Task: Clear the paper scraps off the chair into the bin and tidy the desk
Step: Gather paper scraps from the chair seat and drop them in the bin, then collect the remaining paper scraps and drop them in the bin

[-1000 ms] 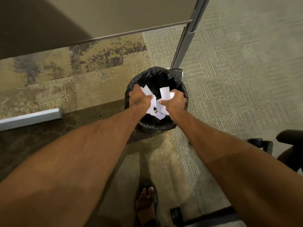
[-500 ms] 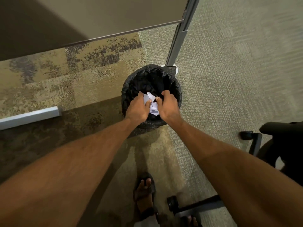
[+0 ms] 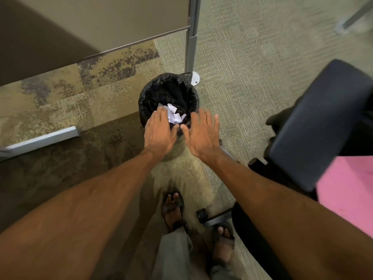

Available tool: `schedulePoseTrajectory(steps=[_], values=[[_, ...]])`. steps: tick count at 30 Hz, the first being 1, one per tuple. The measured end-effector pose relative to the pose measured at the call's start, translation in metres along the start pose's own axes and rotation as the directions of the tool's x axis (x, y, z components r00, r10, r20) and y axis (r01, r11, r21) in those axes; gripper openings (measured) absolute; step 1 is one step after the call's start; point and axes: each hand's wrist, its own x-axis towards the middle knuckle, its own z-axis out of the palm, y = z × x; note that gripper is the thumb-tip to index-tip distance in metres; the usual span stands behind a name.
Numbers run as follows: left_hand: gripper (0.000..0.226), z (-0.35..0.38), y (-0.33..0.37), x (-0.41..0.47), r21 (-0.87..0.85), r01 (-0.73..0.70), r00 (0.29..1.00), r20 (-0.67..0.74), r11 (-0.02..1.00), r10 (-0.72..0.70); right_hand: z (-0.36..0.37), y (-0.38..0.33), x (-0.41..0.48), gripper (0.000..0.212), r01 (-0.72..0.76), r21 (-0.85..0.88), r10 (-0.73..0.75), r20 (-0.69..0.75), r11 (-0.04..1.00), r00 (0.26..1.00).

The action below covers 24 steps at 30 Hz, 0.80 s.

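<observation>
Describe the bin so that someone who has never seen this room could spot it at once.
Find the grey metal post at the end of the beige partition panel. At its foot stands the bin. It alone is round, lined with a black bag, and holds white paper scraps.

I've got the bin (image 3: 143, 102) on the carpet (image 3: 252, 57) just beside the post (image 3: 191, 37), paper scraps (image 3: 174, 116) in it, my left hand (image 3: 159, 132) and right hand (image 3: 201, 136) side by side above its near rim, chair (image 3: 319, 126) off to the right, my 2 feet (image 3: 173, 209) nearest me.
</observation>
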Motion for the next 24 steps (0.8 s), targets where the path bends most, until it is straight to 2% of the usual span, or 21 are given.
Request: schedulePoseTrajectory(steps=[6,11,15,18,21,24], values=[[0.059,-0.004,0.048,-0.064,0.056,0.036,0.999,0.023,0.998,-0.037,-0.032,0.026,-0.067,0.059,0.081,-0.063,-0.077,0.069,0.995,0.995],[0.055,0.009,0.088,-0.109,0.001,0.034,0.999,0.032,0.999,-0.034,-0.051,0.056,-0.110,0.053,0.087,-0.018,-0.087,0.024,0.996,0.996],[0.057,0.020,0.122,-0.130,-0.021,0.021,0.999,0.035,1.000,-0.021,-0.066,0.089,-0.141,0.052,0.062,-0.071,-0.065,-0.045,0.996,0.997],[0.057,0.025,0.151,-0.143,-0.015,-0.041,0.999,0.036,0.999,0.041,-0.076,0.121,-0.165,0.047,0.045,-0.091,-0.053,-0.094,0.995,0.994],[0.055,0.028,0.180,-0.156,0.039,-0.133,0.991,0.034,0.990,0.132,-0.085,0.149,-0.186,0.057,-0.009,-0.115,0.001,-0.072,0.993,0.997],[0.056,0.033,0.205,-0.170,0.115,-0.210,0.978,0.020,0.971,0.209,-0.092,0.171,-0.204,0.061,-0.089,-0.065,0.084,-0.070,0.994,0.994]])
